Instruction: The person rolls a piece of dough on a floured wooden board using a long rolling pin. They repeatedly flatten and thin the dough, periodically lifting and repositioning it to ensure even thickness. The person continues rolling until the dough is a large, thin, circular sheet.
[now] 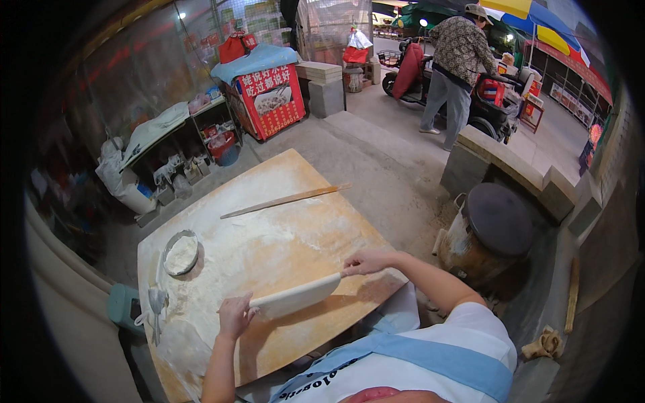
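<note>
Dough (297, 298) is wrapped around a rolling pin and hangs from it above the near part of a floured wooden board (312, 237). My left hand (236, 315) is closed at the pin's left end, and my right hand (365, 262) grips its right end. Beyond them a long tapered wooden stick (284, 201) lies across the board. A round metal sieve or bowl of flour (181, 254) is at the board's left side, with a metal scraper-like utensil (157, 299) below it. Clear plastic (185, 345) covers the near left corner.
A dark-lidded drum (496, 221) stands right of the board, near a low block wall (509, 156). A person (456, 65) stands by a scooter farther off. Behind the board are a red cart (269, 98) and a shelf (156, 132); a teal stool (123, 307) adjoins its left edge.
</note>
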